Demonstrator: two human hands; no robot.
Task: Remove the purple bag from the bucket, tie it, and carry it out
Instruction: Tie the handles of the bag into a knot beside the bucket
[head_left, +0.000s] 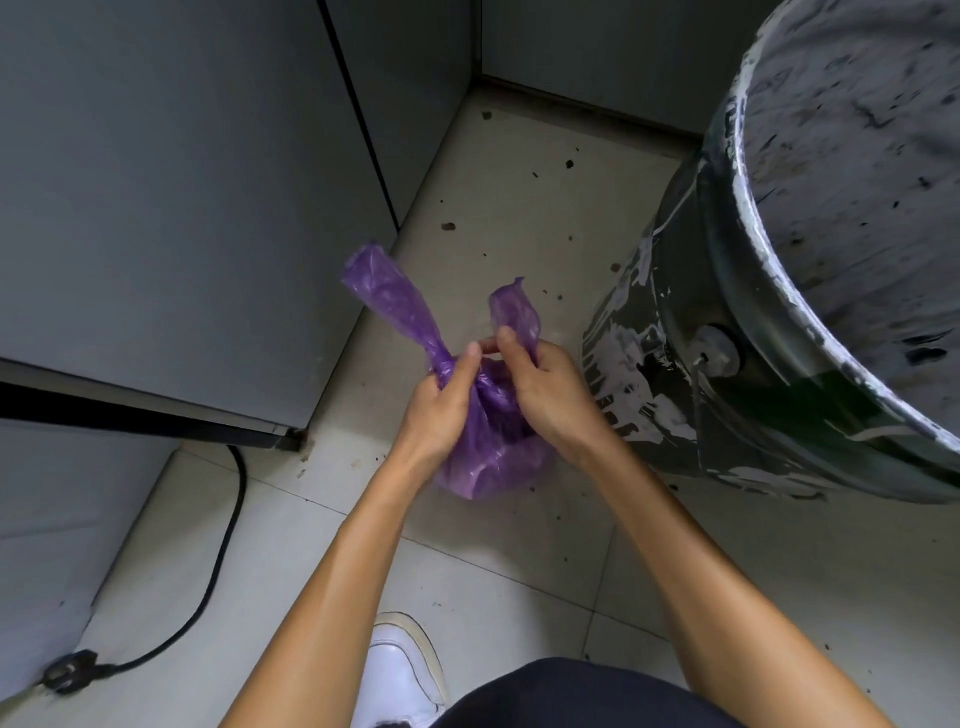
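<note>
Both hands (447, 400) gripping purple bag (488, 447) neck.

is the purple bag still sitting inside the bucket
No, the purple bag is out on the floor beside the bucket, with the left hand and right hand gripping its top.

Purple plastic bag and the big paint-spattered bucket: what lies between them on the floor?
In the head view, only bare pale floor tile with dark specks separates the purple plastic bag from the paint-spattered bucket; the right hand overlaps part of that gap.
</note>
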